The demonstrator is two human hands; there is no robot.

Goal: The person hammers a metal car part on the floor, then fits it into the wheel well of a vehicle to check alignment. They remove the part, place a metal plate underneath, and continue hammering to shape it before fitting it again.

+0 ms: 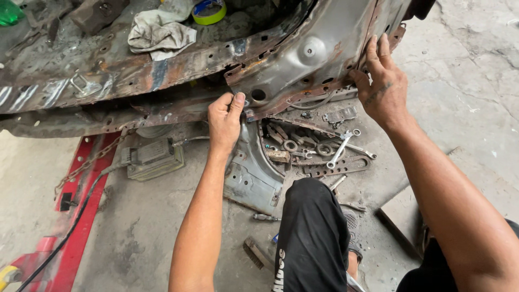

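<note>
Two ends of a rusty grey sheet-metal car panel [303, 59] are being gripped, left hand [224, 120] pinching its lower edge, right hand [383, 89] pressing flat upslope.

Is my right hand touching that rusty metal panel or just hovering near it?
Touching. The head view shows the right hand laid flat on the rusty metal panel, fingers pressed against its right edge with no gap. The left hand pinches the panel's lower edge.

Left hand [225, 120] raised, fingers curled in tight grip; right hand [381, 86] flat, fingers extended upward.
</note>
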